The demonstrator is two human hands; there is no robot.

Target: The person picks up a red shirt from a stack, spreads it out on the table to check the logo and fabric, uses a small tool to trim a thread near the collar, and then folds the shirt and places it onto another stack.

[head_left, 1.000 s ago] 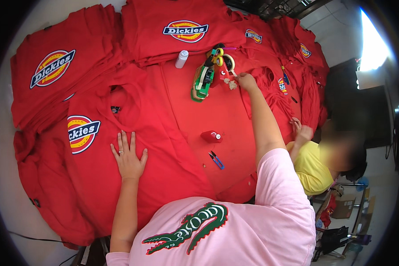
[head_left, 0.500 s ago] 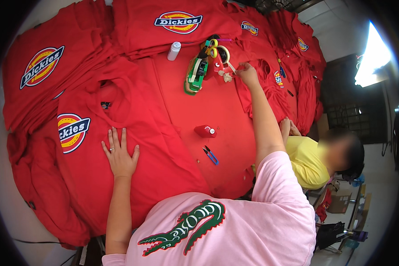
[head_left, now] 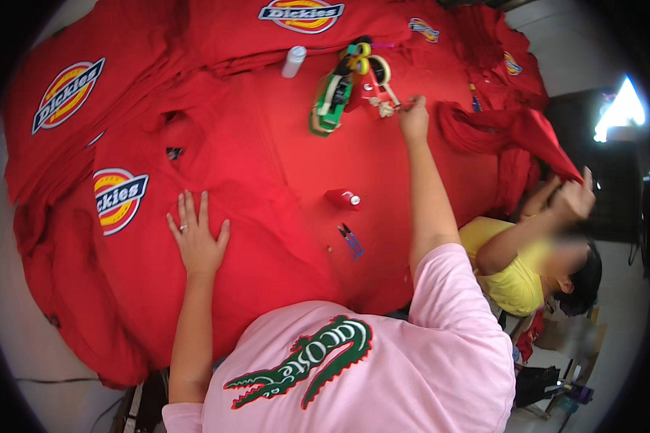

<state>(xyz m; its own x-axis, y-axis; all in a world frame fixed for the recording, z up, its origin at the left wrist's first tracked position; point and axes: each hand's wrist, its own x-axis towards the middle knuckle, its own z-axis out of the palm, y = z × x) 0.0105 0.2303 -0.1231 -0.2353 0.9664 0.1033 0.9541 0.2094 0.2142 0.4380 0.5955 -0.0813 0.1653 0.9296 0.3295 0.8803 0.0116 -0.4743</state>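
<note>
My left hand (head_left: 201, 242) lies flat, fingers spread, on a red T-shirt (head_left: 256, 249) laid out beside its round printed badge. My right hand (head_left: 414, 119) reaches far forward, its fingers pinched at the end of a pale tape strip (head_left: 393, 94). That strip runs to a roll on a red tape dispenser (head_left: 368, 90). Crumpled bits of tape (head_left: 385, 110) cling to the dispenser's front. Just left of it stands a green tape dispenser (head_left: 331, 108), with small yellow rolls (head_left: 361, 65) behind.
A white bottle (head_left: 294, 61), a red bottle (head_left: 343, 199) and blue thread snips (head_left: 351, 242) rest on the red surface. Stacked red shirts (head_left: 133, 43) line the far and left sides. At right, a co-worker in yellow (head_left: 509, 278) lifts a red garment (head_left: 513, 130).
The co-worker has raised a red garment off the table toward the right. My right hand stays at the tape end, my left hand on the shirt. The whole view has shifted slightly.
</note>
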